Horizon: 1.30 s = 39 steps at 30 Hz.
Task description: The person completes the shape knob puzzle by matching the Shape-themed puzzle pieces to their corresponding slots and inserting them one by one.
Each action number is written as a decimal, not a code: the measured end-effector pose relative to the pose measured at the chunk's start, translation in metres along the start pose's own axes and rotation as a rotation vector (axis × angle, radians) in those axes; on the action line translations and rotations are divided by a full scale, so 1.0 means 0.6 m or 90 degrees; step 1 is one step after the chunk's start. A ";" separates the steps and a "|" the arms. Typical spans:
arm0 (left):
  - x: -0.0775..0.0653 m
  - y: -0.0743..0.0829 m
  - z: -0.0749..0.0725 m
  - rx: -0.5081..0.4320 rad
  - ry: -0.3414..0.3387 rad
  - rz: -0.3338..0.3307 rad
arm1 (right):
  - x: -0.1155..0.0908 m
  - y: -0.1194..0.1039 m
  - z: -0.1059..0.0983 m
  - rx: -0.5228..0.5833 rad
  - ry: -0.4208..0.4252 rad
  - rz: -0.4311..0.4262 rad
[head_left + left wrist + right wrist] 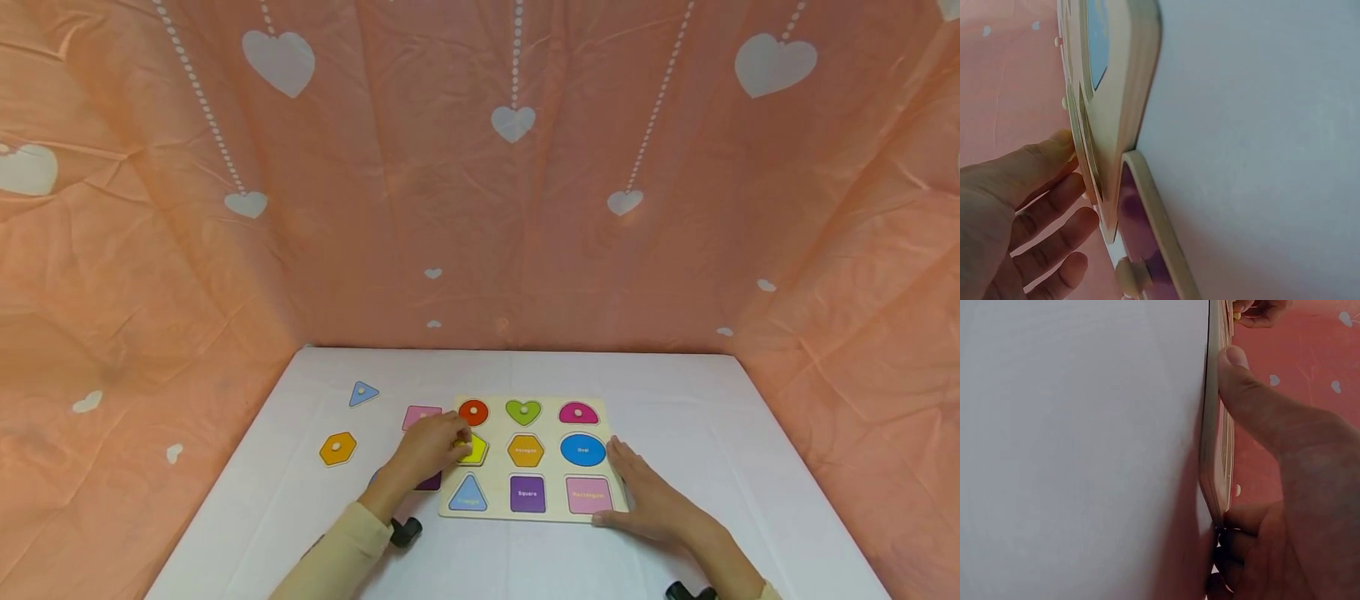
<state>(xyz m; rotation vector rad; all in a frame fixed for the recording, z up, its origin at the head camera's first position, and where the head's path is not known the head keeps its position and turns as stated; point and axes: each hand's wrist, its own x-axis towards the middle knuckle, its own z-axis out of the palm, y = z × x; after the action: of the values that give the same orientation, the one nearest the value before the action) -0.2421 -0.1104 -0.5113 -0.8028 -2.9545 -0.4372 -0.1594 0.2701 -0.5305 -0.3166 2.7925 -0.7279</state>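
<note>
A wooden shape puzzle board [498,517] lies on the white table. At its left side my left hand [431,446] pinches the yellow pentagon piece [477,451] over the middle row. In the left wrist view, thumb and index finger are at the edge of that thin piece, slightly tilted against the board. My right hand [652,500] rests against the board's right end, fingers along the side edge and thumb [1235,359] at the front edge. Beside the left hand lie a purple square piece [430,482] and a pink rectangle piece [420,414], both partly hidden.
An orange hexagon piece [338,449] and a light blue triangle piece [363,393] lie farther left on the white table [525,567]. A red circle [474,412], green heart [522,411] and magenta semicircle [578,413] with knobs fill the top row. An orange heart-patterned cloth [487,250] surrounds the table.
</note>
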 end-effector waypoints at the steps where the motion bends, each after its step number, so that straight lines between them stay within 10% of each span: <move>1: 0.000 0.000 0.001 -0.001 -0.002 -0.001 | 0.000 0.000 0.000 0.000 0.000 0.001; 39: 0.001 0.001 0.008 0.017 -0.014 -0.017 | -0.002 -0.001 -0.001 0.013 -0.005 0.011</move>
<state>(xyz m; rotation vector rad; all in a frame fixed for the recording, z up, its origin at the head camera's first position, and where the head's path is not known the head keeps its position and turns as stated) -0.2420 -0.1081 -0.5154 -0.7706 -2.9884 -0.3931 -0.1584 0.2700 -0.5295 -0.2918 2.7744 -0.7488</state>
